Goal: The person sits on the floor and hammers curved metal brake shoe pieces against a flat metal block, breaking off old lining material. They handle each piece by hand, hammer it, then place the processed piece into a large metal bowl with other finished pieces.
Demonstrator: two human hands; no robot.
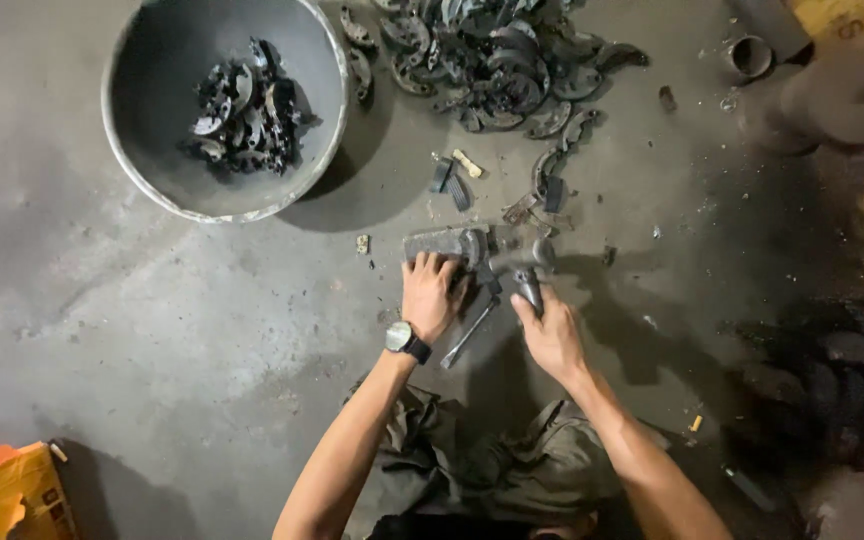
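Right hand grip on hammer, left hand steadying block — bare floor leftward

— How many hands are at work?
— Two: a left hand and a right hand, with one wristwatch on the left wrist.
— Basins?
— One round basin, upper left of the frame.
— Hammers?
— One hammer, centre of the frame.
— And the curved metal pieces?
— Two heaps: one pile in the basin, one pile on the floor at top centre. Too many pieces to count singly.
— Anything else?
— One orange carton, lower left.
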